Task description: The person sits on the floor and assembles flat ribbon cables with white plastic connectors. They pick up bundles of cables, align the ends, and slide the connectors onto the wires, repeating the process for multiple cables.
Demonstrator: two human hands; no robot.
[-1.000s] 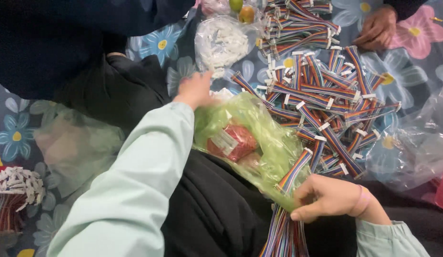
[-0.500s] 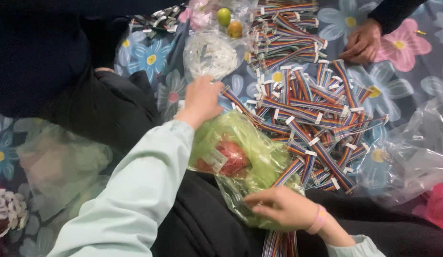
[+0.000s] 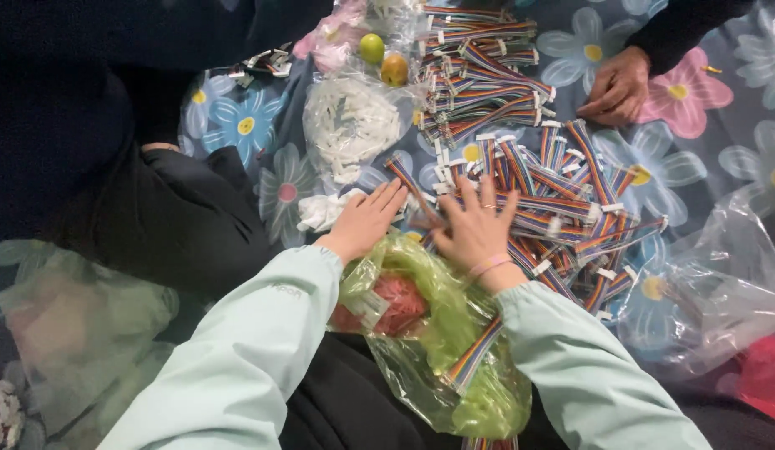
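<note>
Head view, 1 frame, items as they lie.

Rainbow ribbon cables: a loose heap of short multicoloured flat cables with white connector ends, spread across the flowered cloth, directly ahead of both hands and running off toward the far side.

Left hand: flat, palm down, fingers spread and extended. It grips nothing; the fingertips lie at the near edge of the cable heap, just beside a crumpled white scrap.

Right hand: also flat and splayed, palm down, pressed on top of the near cables. Nothing is clasped in it. A thin pink band sits at the wrist.

Green plastic bag: translucent, lying in the lap between the 2 pale green sleeves, just behind both wrists. Inside shows a red bundle, and 1 ribbon cable lies along its right side.

Clear bag of white parts: beyond the left hand, well apart from it.

2 small round fruits, 1 green and 1 yellow-orange: at the far edge, touching the clear bag's top.

Another person's hand: resting on the cloth at the far right, beside the cable heap.

Empty clear plastic bag: crumpled at the right, near the heap's edge.
</note>
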